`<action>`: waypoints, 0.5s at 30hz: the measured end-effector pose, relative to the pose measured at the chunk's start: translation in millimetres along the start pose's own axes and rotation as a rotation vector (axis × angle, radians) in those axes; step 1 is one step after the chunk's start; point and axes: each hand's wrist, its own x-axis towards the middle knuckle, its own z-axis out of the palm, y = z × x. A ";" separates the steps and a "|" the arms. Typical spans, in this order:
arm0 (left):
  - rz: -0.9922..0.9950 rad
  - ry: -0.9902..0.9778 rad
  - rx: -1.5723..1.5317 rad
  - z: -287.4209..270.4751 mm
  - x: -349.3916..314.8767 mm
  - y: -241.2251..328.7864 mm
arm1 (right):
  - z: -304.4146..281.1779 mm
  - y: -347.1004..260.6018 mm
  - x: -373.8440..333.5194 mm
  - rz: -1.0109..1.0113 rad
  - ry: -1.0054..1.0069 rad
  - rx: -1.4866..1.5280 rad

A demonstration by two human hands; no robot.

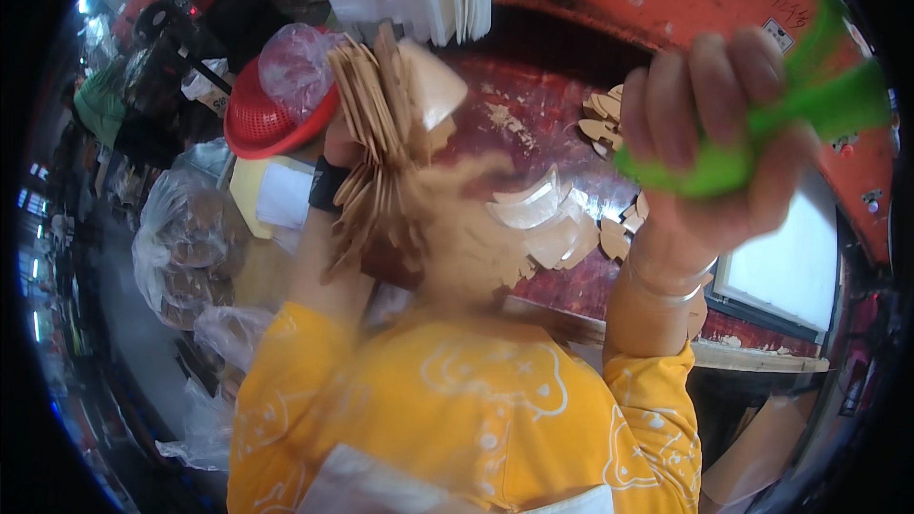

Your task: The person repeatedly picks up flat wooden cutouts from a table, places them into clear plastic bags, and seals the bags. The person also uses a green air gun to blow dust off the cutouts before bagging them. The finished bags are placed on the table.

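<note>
many thin brown pieces [376,114], overlapping beyond counting, fan out in the left hand's [341,148] grip, long axes roughly upright. one blurred green tool [714,169], clasped by the right hand [705,100], points its forked end up-right. bare red bench [557,128] shows between the two hands, near pale curved pieces [543,214].

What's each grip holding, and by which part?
Right grip: a blurred green object, by the end opposite its two prongs. Left grip, mostly hidden: fanned tan pieces, at their left side.
</note>
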 end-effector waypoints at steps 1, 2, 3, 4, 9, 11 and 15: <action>-0.043 -0.038 0.048 3.3 1.2 4.8 | -2.2 0.8 0.6 -0.008 0.036 -0.058; -0.069 -0.100 0.173 9.3 0.8 9.4 | -5.9 4.7 2.7 0.034 0.065 -0.105; -0.121 -0.076 0.162 17.2 2.8 15.8 | -9.4 7.0 3.3 0.115 0.198 -0.224; -0.160 -0.041 0.312 27.8 3.2 22.0 | -14.0 10.9 3.8 0.226 0.351 -0.496; -0.455 -0.185 1.044 93.1 27.3 44.3 | -21.0 60.5 -4.2 0.164 0.307 -0.546; -0.686 -0.361 1.279 115.2 40.3 43.2 | -26.7 81.3 -2.4 0.545 0.039 -0.218; -0.982 -0.558 1.394 136.6 56.2 32.1 | -25.4 108.2 -32.3 1.247 -0.148 0.253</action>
